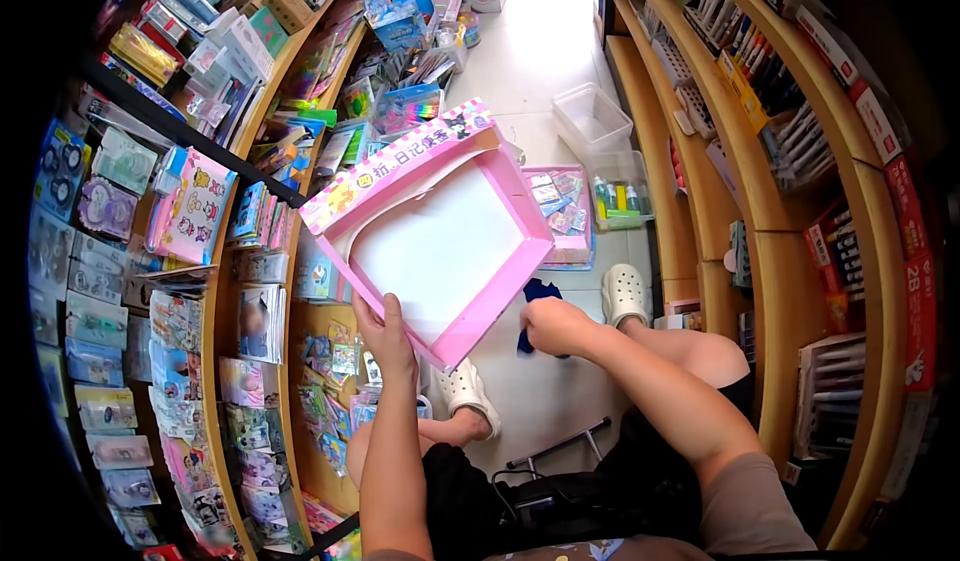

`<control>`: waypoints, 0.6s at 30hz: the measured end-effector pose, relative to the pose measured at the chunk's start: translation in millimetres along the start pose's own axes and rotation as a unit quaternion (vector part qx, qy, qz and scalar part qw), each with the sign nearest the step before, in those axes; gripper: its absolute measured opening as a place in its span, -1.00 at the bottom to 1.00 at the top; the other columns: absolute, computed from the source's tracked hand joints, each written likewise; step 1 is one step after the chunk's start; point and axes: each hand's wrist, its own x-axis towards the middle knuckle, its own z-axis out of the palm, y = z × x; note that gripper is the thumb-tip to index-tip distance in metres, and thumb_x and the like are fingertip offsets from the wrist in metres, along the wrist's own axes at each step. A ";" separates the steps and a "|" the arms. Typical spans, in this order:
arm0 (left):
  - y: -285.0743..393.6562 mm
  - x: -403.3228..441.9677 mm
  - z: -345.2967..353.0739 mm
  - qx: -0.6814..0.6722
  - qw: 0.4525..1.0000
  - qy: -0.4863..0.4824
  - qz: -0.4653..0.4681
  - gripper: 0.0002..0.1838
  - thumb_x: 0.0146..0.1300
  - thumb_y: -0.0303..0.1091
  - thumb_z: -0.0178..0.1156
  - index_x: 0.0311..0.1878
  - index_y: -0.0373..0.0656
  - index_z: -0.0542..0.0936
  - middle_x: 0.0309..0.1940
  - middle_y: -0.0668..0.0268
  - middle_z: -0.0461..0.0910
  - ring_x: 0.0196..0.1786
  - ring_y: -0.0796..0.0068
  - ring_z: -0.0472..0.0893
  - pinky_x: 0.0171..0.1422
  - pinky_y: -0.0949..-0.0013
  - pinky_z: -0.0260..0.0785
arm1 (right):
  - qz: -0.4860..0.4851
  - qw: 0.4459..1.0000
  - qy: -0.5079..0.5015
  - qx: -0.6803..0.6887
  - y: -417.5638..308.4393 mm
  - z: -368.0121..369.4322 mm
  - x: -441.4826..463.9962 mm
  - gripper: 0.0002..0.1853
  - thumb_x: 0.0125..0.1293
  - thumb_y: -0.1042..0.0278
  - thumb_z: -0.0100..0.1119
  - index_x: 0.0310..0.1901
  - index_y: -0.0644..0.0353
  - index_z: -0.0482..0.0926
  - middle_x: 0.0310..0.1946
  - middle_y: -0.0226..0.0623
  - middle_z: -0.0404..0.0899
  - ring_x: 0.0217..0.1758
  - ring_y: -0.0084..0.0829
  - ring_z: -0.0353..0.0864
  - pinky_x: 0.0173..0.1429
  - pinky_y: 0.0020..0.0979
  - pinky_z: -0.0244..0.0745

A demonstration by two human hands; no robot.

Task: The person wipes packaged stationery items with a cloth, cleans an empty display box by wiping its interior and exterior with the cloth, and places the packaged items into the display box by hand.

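Note:
A pink cardboard display box [484, 306] with a printed, checkered front strip is held up and tilted before me. Its inside shows a white bottom with nothing lying on it. My left hand [386, 335] grips the box at its near left wall, thumb toward the inside. Just right of the box's near corner, my right hand [556, 327] is closed around a dark blue cloth [541, 289], which pokes out above and below the fist. I see a small gap between this hand and the box.
Shelves of packaged stationery [190, 306] line the left, and wooden shelves with pens [775, 81] the right. On the floor stand a clear bin [592, 119], another bin with bottles [622, 201] and a pink tray of small packets [572, 251]. A metal stool leg [560, 444] is near my feet.

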 end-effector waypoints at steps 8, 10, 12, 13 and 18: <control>7.3 -15.0 19.2 0.030 0.998 -0.024 0.050 -0.46 0.27 -0.28 0.11 0.25 -0.24 0.20 0.05 0.23 0.37 0.06 0.45 0.37 0.19 0.37 0.19 | -0.033 0.947 0.256 0.189 -4.1 -3.9 9.2 -0.75 0.15 0.35 0.07 -0.19 0.33 0.53 -0.27 -0.03 0.52 -0.12 -0.08 0.49 0.00 -0.25 0.38; 11.9 -22.7 25.4 0.026 0.999 -0.037 0.016 -0.40 0.21 -0.32 0.15 0.26 -0.27 0.17 0.09 0.23 0.34 0.07 0.46 0.37 0.18 0.42 0.19 | 0.010 0.962 0.236 0.138 -4.0 15.5 12.7 -0.73 0.15 0.35 0.07 -0.16 0.34 0.53 -0.27 -0.02 0.52 -0.10 -0.06 0.49 0.03 -0.23 0.37; 16.1 -29.7 35.0 0.023 0.998 -0.048 0.025 -0.35 0.14 -0.36 0.20 0.26 -0.28 0.15 0.07 0.22 0.35 0.07 0.47 0.40 0.15 0.43 0.22 | 0.042 0.972 0.208 0.101 -7.6 30.2 16.0 -0.70 0.14 0.35 0.07 -0.14 0.36 0.55 -0.28 0.04 0.54 -0.10 -0.03 0.51 0.05 -0.21 0.38; 18.9 -33.3 40.1 0.016 0.998 -0.061 0.031 -0.34 0.13 -0.36 0.21 0.25 -0.28 0.15 0.06 0.21 0.36 0.06 0.47 0.40 0.15 0.43 0.23 | 0.037 0.976 0.184 0.109 -9.5 31.1 17.3 -0.70 0.14 0.36 0.07 -0.14 0.37 0.55 -0.28 0.06 0.55 -0.12 -0.03 0.52 0.04 -0.22 0.39; 25.6 -38.7 50.5 -0.013 0.996 -0.081 0.041 -0.29 0.09 -0.33 0.28 0.25 -0.26 0.14 0.00 0.20 0.40 0.02 0.47 0.44 0.10 0.45 0.27 | -0.021 0.984 0.105 0.143 -19.6 30.4 19.8 -0.71 0.14 0.42 0.04 -0.13 0.36 0.56 -0.26 0.09 0.57 -0.16 -0.04 0.56 -0.04 -0.23 0.42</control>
